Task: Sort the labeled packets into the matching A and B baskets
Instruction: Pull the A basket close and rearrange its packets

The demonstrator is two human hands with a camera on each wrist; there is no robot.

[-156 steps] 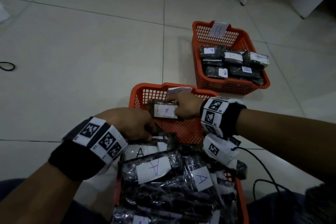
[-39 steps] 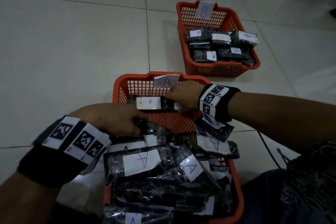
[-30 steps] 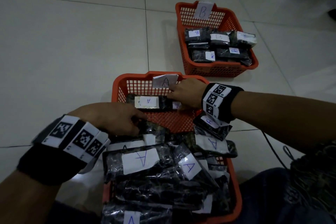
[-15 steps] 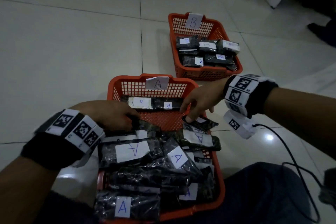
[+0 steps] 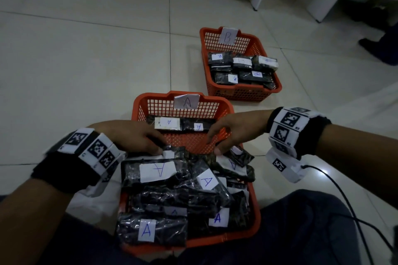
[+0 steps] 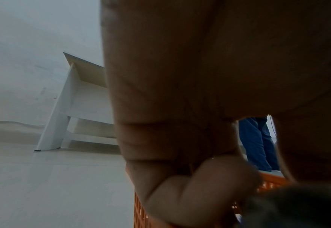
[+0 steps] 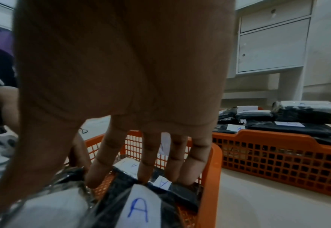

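Head view: I'm hovering my right hand [image 5: 234, 133], fingers loosely spread and empty, over the heaped black packets [image 5: 232, 162] by the right edge of the A basket [image 5: 148, 101]; the nearest lies just under my fingertips, long axis slanting. My left hand [image 5: 133, 137] is curling onto another packet [image 5: 170, 154]. Right wrist view: fingers [image 7: 149, 160] are dangling apart above the A-labelled packet.

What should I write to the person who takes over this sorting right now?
Left hand grips a black plastic packet at the far edge of the pile in the near orange mesh basket.
Right hand holds nothing, straight fingers reaching down to the same pile.
Done: two A packets lie in the orange basket tagged A; several B packets in the orange basket tagged B.
Left: the pile, mostly marked A.
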